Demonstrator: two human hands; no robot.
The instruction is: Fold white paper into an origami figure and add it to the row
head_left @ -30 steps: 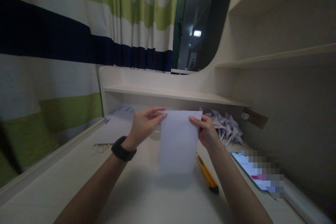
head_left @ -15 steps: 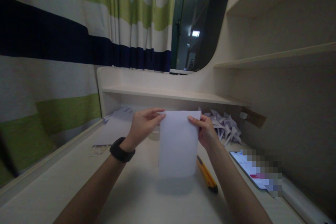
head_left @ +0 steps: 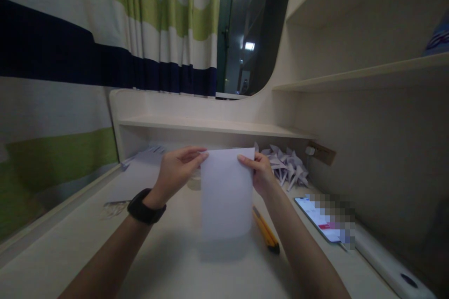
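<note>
A white sheet of paper (head_left: 225,194) hangs upright over the pale desk (head_left: 182,261), its lower end curving toward the surface. My left hand (head_left: 177,170), with a black watch on the wrist, pinches the sheet's top left corner. At the top right corner my right hand (head_left: 257,173) pinches the sheet too. Both hands are closed on the paper, held just in front of the low shelf.
A yellow utility knife (head_left: 265,231) lies on the desk under my right forearm. Several folded paper shapes (head_left: 286,166) are heaped at the back right. A phone (head_left: 321,222) lies at the right, flat sheets (head_left: 140,161) at the back left. A striped curtain (head_left: 70,56) hangs left.
The hands and the sheet keep their grip and pose. The view has swung a little to the right, so everything sits further left in the picture.
</note>
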